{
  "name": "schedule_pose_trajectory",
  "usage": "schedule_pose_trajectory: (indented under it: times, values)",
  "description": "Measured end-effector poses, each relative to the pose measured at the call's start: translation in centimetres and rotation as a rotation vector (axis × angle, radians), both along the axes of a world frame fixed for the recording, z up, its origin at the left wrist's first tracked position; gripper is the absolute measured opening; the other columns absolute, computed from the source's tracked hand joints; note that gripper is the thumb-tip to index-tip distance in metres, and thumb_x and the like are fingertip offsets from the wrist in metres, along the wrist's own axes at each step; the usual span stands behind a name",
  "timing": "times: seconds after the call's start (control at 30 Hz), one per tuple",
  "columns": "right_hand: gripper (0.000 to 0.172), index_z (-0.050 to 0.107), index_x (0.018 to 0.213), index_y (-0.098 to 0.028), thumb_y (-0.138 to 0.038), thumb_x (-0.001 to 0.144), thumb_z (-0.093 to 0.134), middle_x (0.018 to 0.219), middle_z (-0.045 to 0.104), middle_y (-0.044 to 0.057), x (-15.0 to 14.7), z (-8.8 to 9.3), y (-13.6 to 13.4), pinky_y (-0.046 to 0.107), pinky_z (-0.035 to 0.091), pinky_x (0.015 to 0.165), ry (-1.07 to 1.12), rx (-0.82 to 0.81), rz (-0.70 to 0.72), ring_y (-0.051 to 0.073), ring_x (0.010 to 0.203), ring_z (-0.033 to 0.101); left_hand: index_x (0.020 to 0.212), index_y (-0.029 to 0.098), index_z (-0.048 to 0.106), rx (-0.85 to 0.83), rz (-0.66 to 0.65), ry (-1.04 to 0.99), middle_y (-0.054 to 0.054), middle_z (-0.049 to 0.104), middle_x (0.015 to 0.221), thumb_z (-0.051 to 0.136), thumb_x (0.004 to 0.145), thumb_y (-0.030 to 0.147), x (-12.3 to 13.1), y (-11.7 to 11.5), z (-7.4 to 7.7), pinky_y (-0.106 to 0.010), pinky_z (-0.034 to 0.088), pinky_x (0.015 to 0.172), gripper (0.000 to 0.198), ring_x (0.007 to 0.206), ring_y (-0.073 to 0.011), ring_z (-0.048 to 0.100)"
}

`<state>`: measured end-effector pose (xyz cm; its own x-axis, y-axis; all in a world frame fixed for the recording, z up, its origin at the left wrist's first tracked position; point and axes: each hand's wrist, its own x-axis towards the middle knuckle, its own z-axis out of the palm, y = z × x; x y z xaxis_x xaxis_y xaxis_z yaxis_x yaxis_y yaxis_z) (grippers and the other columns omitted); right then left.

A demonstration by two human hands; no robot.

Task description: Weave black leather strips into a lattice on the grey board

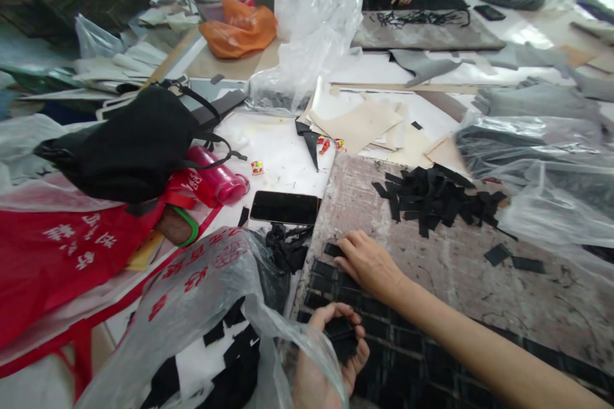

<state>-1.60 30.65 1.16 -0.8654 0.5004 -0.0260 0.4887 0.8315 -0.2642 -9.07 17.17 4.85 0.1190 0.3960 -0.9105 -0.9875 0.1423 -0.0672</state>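
– What is in the left hand [314,367]?
– A small handful of black pieces [341,335], with the fingers curled round them
– And the right hand [367,262]?
– Its fingertips are at a black patch [332,250] near the left edge of the grey board [432,268]; I cannot tell whether they pinch it or only press on it
– What lies below that?
– Rows of dark patches [398,348], set out across the lower part of the board
– Are any more loose?
– Yes, a messy pile [434,198] farther up the board, and two single pieces [527,264] to its lower right
– And left of the board?
– A phone [284,208], and a plastic bag [201,281] whose edge crosses in front of the left hand
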Motion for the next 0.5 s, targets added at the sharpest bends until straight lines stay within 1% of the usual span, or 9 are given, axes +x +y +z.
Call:
schedule_pose_trajectory:
  times: [0.23,0.37,0.5]
  values:
    - [0.011,0.056,0.088,-0.011,-0.016,0.080,0.062,0.090,0.054,0.009,-0.8,0.4,-0.5,0.033,0.047,0.073,-0.024,-0.067,0.009,0.023,0.084,0.050,0.064,0.009,0.062,-0.009,-0.027,0.008,-0.006,0.059,0.064,0.045,0.086,0.019,-0.1,-0.2,0.5,-0.023,0.050,0.049,0.029,0.056,-0.0146,0.057]
    - [0.010,0.057,0.089,-0.012,-0.017,0.082,0.061,0.091,0.054,0.009,-1.3,0.5,-0.6,0.033,0.047,0.073,-0.025,-0.094,0.025,0.023,0.085,0.050,0.064,0.009,0.062,0.002,-0.029,0.006,-0.007,0.059,0.065,0.043,0.087,0.019,-0.2,-0.2,0.5,-0.024,0.051,0.049,0.032,0.056,-0.0144,0.058]
    - [0.011,0.056,0.092,-0.012,-0.015,0.082,0.060,0.093,0.055,0.010,-1.0,0.6,-0.6,0.033,0.047,0.075,0.008,-0.135,-0.014,0.023,0.087,0.050,0.063,0.008,0.063,0.014,-0.056,0.030,-0.008,0.061,0.063,0.043,0.086,0.017,-0.4,0.0,0.5,-0.024,0.051,0.049,0.031,0.055,-0.0152,0.059]
